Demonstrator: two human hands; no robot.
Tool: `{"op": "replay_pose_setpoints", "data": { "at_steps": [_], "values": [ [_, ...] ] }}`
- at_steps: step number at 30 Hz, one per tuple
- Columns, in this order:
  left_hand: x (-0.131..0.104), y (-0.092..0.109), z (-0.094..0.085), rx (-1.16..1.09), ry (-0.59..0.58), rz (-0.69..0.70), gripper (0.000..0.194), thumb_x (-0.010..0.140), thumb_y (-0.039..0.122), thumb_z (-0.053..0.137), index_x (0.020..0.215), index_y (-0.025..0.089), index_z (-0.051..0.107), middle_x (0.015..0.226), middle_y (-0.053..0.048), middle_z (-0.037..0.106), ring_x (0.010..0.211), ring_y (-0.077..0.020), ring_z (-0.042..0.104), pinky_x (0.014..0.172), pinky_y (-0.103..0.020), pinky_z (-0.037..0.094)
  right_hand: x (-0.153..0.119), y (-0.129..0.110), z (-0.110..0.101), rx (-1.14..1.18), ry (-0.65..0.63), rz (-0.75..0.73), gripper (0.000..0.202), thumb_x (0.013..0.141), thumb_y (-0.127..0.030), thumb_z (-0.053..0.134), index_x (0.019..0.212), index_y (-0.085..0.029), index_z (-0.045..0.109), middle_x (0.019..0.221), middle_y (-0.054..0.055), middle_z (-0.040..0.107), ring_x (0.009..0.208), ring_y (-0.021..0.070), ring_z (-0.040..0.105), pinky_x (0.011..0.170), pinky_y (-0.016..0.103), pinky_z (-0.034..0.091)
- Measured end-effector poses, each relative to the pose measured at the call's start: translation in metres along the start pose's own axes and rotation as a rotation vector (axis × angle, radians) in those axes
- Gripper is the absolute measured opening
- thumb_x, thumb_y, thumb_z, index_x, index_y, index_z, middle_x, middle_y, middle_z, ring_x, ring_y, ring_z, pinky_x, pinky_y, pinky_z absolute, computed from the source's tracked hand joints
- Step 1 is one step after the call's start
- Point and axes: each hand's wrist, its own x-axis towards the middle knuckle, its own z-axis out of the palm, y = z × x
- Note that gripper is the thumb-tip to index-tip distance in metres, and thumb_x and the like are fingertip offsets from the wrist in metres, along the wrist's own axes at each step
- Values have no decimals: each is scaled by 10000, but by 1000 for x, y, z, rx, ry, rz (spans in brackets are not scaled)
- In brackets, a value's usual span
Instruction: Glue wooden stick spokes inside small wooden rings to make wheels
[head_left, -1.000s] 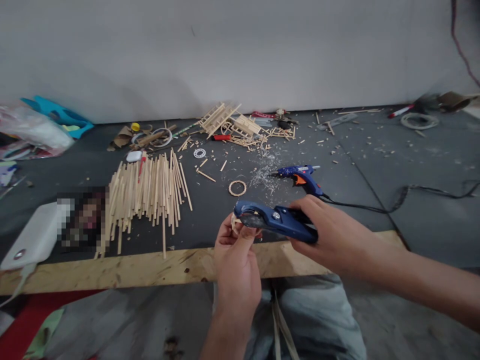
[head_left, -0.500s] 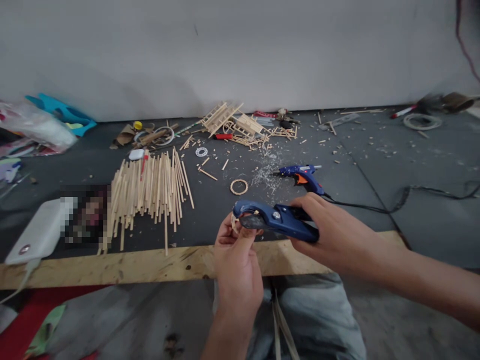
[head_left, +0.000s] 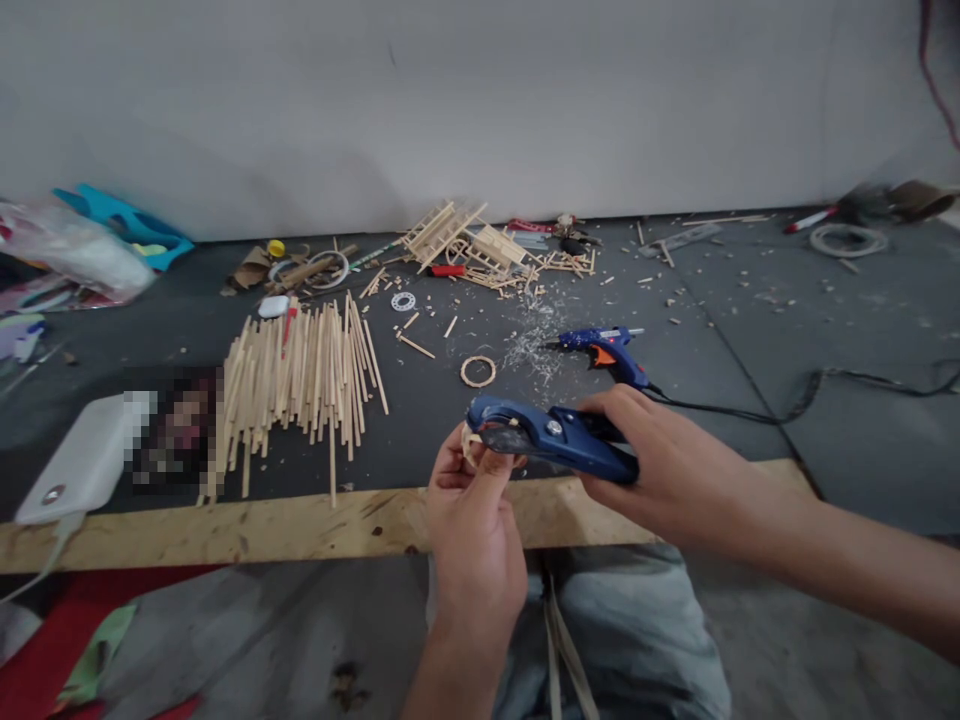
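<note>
A craft workshop: glue gun, blue cutters, wooden sticks, scattered offcuts.

sticks on tbl l of ring, glue gun to its r, wood models behind, cutter in front.

grey wall | dark tabletop | wooden front edge | grey floor | dim light

The person wears pale grey-blue trousers with a long whitish drawstring, the forearms bare.
</note>
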Motion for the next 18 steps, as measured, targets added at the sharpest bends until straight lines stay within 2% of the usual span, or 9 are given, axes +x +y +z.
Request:
{"op": "replay_pose_setpoints", "data": {
  "at_steps": [18],
  "values": [
    [-3, 1, 1, -14, -3, 3, 176, 631, 129, 762, 726, 170, 619, 674, 41, 618, 643, -66, 571, 679, -184, 463, 1, -1, -1, 9, -27, 34, 332, 740, -276, 533, 1060, -189, 512, 1000, 60, 592, 840, 215, 602, 693, 301, 422]
  ]
}}
